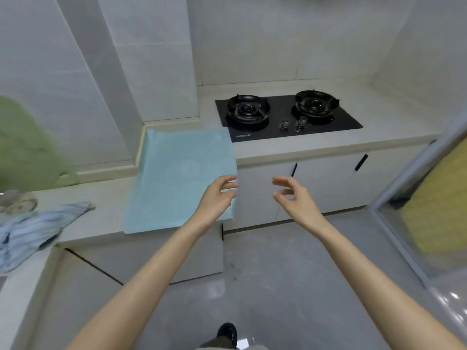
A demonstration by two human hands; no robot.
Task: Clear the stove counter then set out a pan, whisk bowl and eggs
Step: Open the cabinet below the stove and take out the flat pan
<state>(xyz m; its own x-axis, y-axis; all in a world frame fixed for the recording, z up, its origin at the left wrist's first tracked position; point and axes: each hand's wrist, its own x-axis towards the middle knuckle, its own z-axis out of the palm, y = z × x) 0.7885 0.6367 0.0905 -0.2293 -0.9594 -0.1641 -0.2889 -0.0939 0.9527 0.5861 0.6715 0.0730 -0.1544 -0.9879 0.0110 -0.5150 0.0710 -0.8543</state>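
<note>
Empty and loosely curled, the left hand (217,198) hovered at the near corner of a blue mat (177,173) lying left of the stove (280,107); the right hand (294,198), likewise empty, hung in front of the stove counter (391,117) surrounding the stove.

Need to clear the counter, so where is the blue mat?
In the head view, the blue mat lies flat on the counter left of the stove, its near right corner just by the left hand.
</note>
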